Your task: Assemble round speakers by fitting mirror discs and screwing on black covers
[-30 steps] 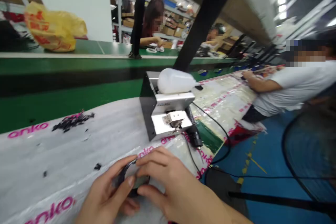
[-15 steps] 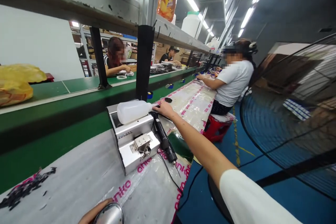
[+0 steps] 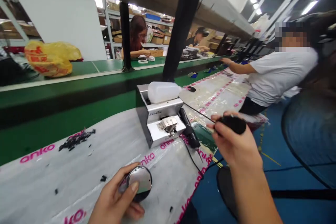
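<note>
My left hand [image 3: 115,196] grips a round mirror-faced disc [image 3: 140,182] by its edge, thumb on the shiny face, above the plastic-covered bench. Closed around a round black disc [image 3: 233,124], my right hand [image 3: 233,143] is raised over the bench's right edge. Between the hands, farther back, stands a silver metal device [image 3: 168,122] with a small block on its front. A translucent squeeze bottle [image 3: 164,91] lies on top of it, nozzle to the right. A black electric screwdriver [image 3: 190,129] leans along the device's right side, its cord running behind my right fingers.
Small black pieces [image 3: 76,140] are heaped on the bench's left, with several loose bits nearby. Another black disc [image 3: 191,89] lies beyond the bottle. A co-worker in a white shirt [image 3: 286,73] sits at right, beside a fan [image 3: 309,140]. Dark posts [image 3: 181,35] hold an overhead shelf.
My right hand has drawn back from beside the bottle nozzle and now holds a black disc. My left hand has come farther into view with the mirror-faced disc. The camera's view has shifted left and down.
</note>
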`<control>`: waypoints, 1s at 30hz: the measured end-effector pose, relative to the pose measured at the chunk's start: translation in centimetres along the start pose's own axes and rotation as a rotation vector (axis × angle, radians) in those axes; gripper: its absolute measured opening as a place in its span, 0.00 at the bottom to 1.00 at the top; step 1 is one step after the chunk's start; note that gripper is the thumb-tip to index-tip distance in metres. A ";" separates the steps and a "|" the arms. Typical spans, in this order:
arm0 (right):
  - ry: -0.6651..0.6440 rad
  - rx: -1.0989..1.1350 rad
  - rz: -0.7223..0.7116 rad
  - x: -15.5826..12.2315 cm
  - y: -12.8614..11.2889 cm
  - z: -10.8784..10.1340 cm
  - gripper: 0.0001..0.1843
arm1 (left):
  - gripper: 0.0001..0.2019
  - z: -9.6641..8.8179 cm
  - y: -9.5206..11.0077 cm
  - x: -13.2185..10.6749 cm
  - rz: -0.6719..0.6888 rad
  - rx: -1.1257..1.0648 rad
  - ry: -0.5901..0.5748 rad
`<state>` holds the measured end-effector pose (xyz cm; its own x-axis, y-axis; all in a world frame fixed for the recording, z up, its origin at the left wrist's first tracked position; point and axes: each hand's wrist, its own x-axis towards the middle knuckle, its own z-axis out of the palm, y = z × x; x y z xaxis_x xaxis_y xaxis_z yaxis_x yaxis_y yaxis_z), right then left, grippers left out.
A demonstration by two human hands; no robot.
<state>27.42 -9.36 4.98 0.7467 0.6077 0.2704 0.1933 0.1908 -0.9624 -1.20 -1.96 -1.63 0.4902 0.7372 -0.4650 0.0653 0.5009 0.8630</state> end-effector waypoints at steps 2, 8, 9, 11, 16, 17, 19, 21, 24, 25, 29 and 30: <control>-0.224 0.285 0.257 -5.6 -0.4 1.0 0.30 | 0.38 0.0 0.2 -0.2 0.011 0.004 -0.032; -0.800 0.515 0.410 -12.0 -0.3 3.5 0.31 | 0.28 -0.6 0.6 -0.5 0.036 0.056 -0.117; -0.795 0.337 0.239 -11.7 0.2 3.7 0.29 | 0.27 -0.6 0.8 -0.6 0.038 0.068 -0.107; -0.782 -0.016 -0.117 -10.8 1.5 4.2 0.31 | 0.24 -0.7 1.0 -0.8 0.035 0.093 -0.091; -0.821 -0.307 -0.415 -9.7 4.1 5.0 0.40 | 0.21 -0.9 1.2 -1.0 0.018 0.087 -0.096; -0.814 -0.306 -0.428 -9.8 4.2 5.1 0.40 | 0.21 -0.9 1.3 -0.9 0.011 0.089 -0.102; -0.813 -0.305 -0.441 -9.8 4.1 5.3 0.39 | 0.19 -0.9 1.4 -0.8 0.002 0.089 -0.108; -0.834 -0.337 -0.450 -9.8 3.6 5.5 0.38 | 0.18 -0.9 1.4 -0.8 0.001 0.083 -0.115; -0.874 -0.437 -0.491 -9.7 2.6 5.8 0.39 | 0.18 -1.0 1.4 -0.8 0.010 0.066 -0.133; -0.893 -0.467 -0.507 -9.6 2.3 5.9 0.39 | 0.17 -1.0 1.3 -0.8 0.016 0.061 -0.138; -0.977 -0.554 -0.507 -9.2 1.3 6.2 0.38 | 0.16 -1.2 1.1 -0.9 0.059 0.035 -0.176; -0.985 -0.570 -0.497 -9.1 1.2 6.2 0.38 | 0.16 -1.3 1.1 -0.9 0.068 0.027 -0.187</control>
<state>16.89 -9.91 1.51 -0.2348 0.9323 0.2752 0.7513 0.3537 -0.5572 -2.68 -1.53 -0.54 0.6467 0.6710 -0.3627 0.0488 0.4382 0.8976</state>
